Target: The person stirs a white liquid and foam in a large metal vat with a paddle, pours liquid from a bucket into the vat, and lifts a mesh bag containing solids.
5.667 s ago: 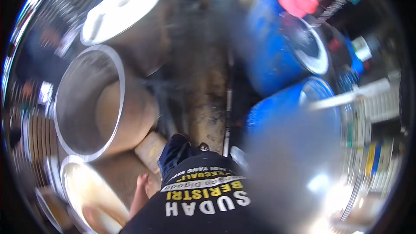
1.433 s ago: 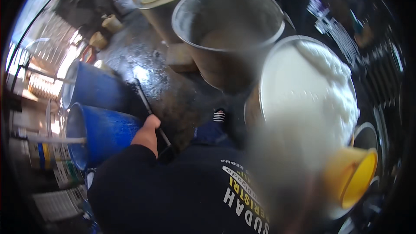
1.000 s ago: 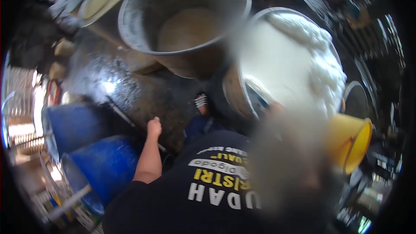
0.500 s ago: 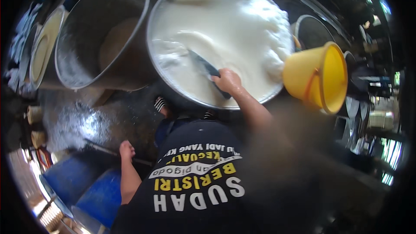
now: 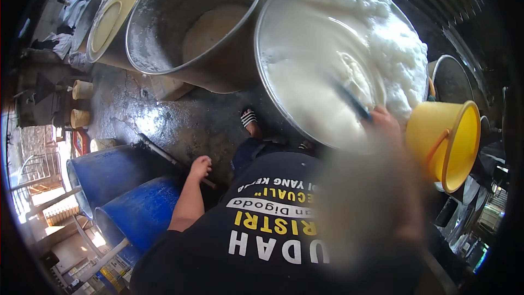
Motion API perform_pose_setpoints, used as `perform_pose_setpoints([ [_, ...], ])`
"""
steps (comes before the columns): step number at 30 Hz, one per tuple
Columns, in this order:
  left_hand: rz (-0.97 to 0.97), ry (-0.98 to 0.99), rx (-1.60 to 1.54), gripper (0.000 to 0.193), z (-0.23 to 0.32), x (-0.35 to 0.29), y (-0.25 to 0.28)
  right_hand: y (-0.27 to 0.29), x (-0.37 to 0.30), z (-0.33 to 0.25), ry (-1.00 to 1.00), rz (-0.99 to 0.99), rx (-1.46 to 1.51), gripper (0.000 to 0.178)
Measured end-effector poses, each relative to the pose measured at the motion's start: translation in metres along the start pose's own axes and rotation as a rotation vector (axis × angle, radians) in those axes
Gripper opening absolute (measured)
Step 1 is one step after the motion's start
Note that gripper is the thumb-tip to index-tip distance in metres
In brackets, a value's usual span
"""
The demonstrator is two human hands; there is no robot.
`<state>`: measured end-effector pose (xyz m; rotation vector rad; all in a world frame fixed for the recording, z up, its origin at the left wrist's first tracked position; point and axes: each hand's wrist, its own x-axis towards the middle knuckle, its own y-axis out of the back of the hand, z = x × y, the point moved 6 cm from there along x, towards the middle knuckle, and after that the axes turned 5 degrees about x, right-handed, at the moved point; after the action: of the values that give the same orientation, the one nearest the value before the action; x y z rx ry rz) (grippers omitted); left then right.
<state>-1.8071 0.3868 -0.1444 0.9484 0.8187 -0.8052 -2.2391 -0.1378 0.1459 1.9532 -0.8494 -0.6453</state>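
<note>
In front of me stands a large metal vat [image 5: 261, 57] of milky white liquid [image 5: 305, 76], with thick foam [image 5: 396, 49] heaped along its far and right sides. My right hand [image 5: 385, 125] is closed round a long, flat, dark paddle [image 5: 352, 101], over the near right part of the vat. The paddle's far end is smeared by motion at the liquid, and swirls show beside it. Part of my right forearm is hidden by a blurred patch. Low on the left hangs my left hand [image 5: 201, 167], fingers curled in, with nothing visible in it.
A yellow bucket [image 5: 431, 131] with an orange handle lies tilted by the vat's right rim. To the left stand a deep metal drum [image 5: 147, 27] and a vat of pale liquid [image 5: 101, 35]. Blue barrels [image 5: 139, 205] and a pipe [image 5: 158, 150] are near my left arm. The floor [image 5: 125, 104] looks wet.
My view has shifted left, so everything sits further right. My right hand has swept the paddle rightward and nearer the vat's right side. The foam's left patch has dispersed; my left hand stays low and curled.
</note>
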Motion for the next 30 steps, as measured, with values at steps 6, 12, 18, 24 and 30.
perform_pose_setpoints([
  [6, 0.09, -0.101, -0.205, 0.039, 0.059, 0.046, 0.07, -0.076, 0.043, -0.094, 0.114, -0.349, -0.148, 0.026],
  [12, 0.156, -0.281, 0.128, 0.032, 0.088, 0.049, 0.067, -0.184, 0.097, -0.091, 0.053, -0.29, -0.186, 0.017],
  [18, 0.174, -0.25, 0.038, 0.03, 0.032, 0.038, 0.038, -0.181, 0.125, -0.057, -0.145, -0.231, -0.125, 0.03],
  [24, -0.013, -0.003, 0.181, 0.032, -0.022, 0.003, -0.028, -0.144, 0.093, 0.014, -0.202, -0.115, -0.087, 0.04],
  [30, -0.113, -0.03, 0.293, 0.033, -0.045, -0.001, -0.087, -0.083, 0.041, 0.056, -0.298, -0.003, 0.156, 0.036],
])
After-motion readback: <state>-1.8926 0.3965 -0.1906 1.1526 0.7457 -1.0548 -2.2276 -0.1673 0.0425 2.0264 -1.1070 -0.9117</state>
